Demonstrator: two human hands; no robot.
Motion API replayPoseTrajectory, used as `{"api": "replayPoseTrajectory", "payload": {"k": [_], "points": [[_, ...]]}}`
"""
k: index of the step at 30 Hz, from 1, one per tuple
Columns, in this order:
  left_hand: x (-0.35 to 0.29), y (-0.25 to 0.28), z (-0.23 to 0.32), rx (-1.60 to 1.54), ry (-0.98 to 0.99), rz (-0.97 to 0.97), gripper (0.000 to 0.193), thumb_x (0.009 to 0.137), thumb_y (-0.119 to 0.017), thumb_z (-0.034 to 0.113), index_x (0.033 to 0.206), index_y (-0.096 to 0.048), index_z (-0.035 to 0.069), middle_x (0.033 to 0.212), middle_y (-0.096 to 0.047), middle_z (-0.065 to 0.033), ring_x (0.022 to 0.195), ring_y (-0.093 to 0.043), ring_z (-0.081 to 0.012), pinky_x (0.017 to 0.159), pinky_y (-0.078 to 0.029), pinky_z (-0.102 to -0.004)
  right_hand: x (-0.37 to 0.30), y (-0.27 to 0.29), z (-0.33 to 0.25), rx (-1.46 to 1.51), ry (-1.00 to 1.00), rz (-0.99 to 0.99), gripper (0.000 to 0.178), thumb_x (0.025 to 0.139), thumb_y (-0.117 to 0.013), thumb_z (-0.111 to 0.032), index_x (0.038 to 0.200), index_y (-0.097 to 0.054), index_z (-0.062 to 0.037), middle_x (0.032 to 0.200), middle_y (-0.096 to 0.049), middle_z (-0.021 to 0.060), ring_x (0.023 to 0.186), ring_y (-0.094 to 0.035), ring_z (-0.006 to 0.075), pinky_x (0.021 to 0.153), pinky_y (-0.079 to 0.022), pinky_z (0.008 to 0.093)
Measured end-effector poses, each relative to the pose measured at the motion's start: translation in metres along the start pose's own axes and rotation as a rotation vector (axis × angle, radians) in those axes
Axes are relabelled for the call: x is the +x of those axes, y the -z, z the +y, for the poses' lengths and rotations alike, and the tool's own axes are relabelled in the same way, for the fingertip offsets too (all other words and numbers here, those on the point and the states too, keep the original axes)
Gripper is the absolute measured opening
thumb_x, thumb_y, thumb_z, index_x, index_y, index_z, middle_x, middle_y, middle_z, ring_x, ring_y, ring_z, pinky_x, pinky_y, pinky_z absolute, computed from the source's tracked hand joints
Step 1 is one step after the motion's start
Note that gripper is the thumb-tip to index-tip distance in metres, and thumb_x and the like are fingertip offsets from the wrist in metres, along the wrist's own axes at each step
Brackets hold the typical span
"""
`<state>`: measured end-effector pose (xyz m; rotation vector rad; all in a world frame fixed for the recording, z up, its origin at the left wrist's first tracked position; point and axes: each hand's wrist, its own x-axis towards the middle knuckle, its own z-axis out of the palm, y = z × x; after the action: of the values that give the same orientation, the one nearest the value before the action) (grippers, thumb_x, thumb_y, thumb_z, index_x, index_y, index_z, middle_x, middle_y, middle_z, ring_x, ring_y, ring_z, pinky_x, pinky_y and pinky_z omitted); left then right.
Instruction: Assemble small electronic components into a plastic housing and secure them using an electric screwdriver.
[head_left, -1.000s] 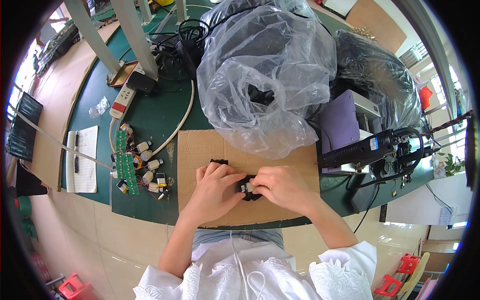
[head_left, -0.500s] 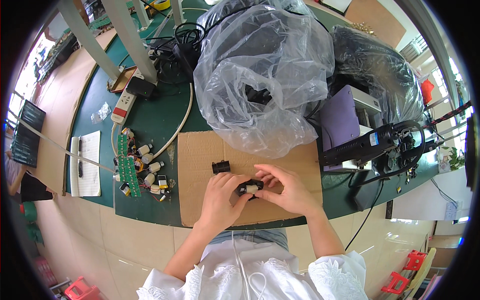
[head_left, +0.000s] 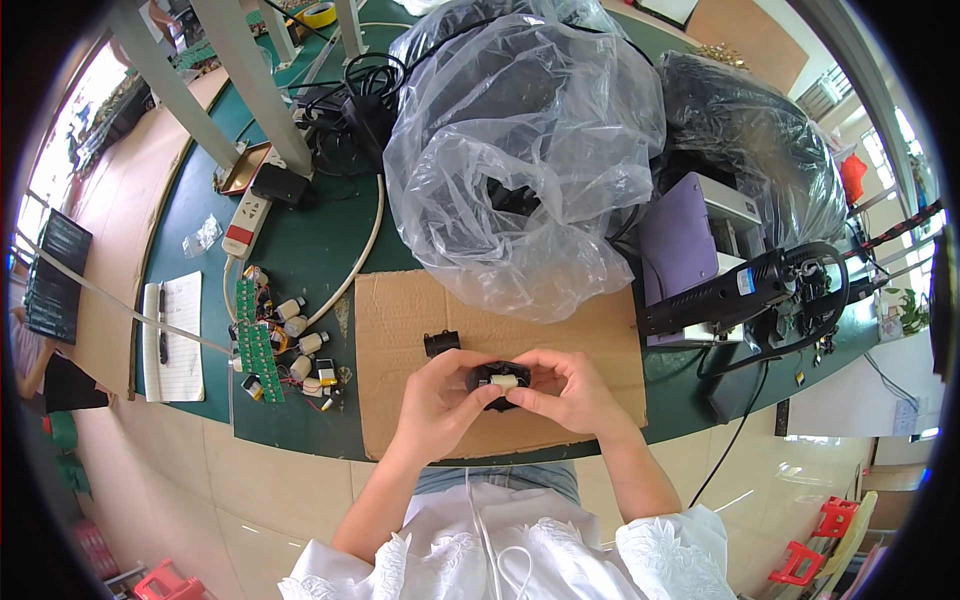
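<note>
Between my two hands is a small black plastic housing [head_left: 515, 371], held over the cardboard sheet. A whitish cylindrical part [head_left: 504, 382], like a tiny motor, lies in the housing's open side. My left hand [head_left: 440, 398] grips the left side of the housing, its thumb at the cylinder's lower left. From the right, my right hand [head_left: 568, 393] holds the other side, with the thumb against the cylinder. The fingertips behind the housing are partly hidden. A second black plastic piece [head_left: 441, 343] rests on the cardboard [head_left: 400, 300], just beyond my left hand.
Green circuit boards [head_left: 258, 345] and several whitish cylinders with wires lie left of the cardboard. Further left are a notepad [head_left: 182, 350] with a pen and a power strip [head_left: 246, 222]. Clear plastic bags [head_left: 520, 130] stand behind; a purple-sided device [head_left: 680, 235] and a black handheld tool [head_left: 720, 298] are right.
My right hand's fingers have closed in around the housing, where they were raised before. Both thumbs now meet at the cylinder, and more of the housing shows between the hands.
</note>
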<state>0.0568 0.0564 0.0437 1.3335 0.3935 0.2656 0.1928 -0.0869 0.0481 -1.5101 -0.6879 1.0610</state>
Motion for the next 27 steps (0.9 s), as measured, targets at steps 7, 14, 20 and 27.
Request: {"api": "replayPoseTrajectory", "payload": {"k": [7,14,20,27], "points": [[0.000,-0.005,-0.006,0.032,-0.076,0.094,0.019,0.087,-0.061,-0.003,0.105,-0.056,-0.006,0.097,-0.062,-0.0100,0.091,-0.060,-0.0130,0.075,-0.053,-0.0256,0.001,-0.009,0.003,-0.037,0.020,0.060,0.022,0.082,-0.072,-0.012,0.099,-0.065,-0.0003,0.080,-0.067,0.0021,0.070,-0.061,0.0059,0.065,-0.048,0.0218],[-0.001,0.001,-0.002,-0.079,-0.044,0.086,0.021,0.088,-0.062,-0.001,0.106,-0.054,-0.006,0.100,-0.060,-0.0104,0.092,-0.059,-0.0122,0.072,-0.052,-0.0241,0.000,0.002,-0.017,-0.135,-0.029,-0.041,0.041,0.081,-0.074,-0.023,0.116,-0.060,-0.0063,0.079,-0.067,0.0027,0.073,-0.063,0.0121,0.067,-0.048,0.0277],[-0.006,-0.007,-0.005,-0.035,-0.050,0.130,0.018,0.085,-0.065,0.001,0.099,-0.055,-0.005,0.090,-0.061,-0.0073,0.082,-0.060,-0.0100,0.064,-0.051,-0.0214,-0.021,0.018,-0.054,-0.759,0.049,0.013,0.046,0.077,-0.074,-0.024,0.118,-0.059,-0.0106,0.078,-0.066,0.0054,0.068,-0.063,0.0208,0.065,-0.049,0.0314],[-0.009,-0.017,-0.001,0.580,-0.227,0.136,0.025,0.075,-0.073,0.007,0.094,-0.059,-0.002,0.078,-0.059,-0.0131,0.056,-0.057,-0.0213,0.051,-0.046,-0.0281,-0.011,0.023,-0.030,-1.102,0.411,0.164,0.026,0.079,-0.068,-0.022,0.102,-0.065,-0.0085,0.088,-0.063,0.0096,0.082,-0.062,0.0273,0.072,-0.048,0.0366]]}}
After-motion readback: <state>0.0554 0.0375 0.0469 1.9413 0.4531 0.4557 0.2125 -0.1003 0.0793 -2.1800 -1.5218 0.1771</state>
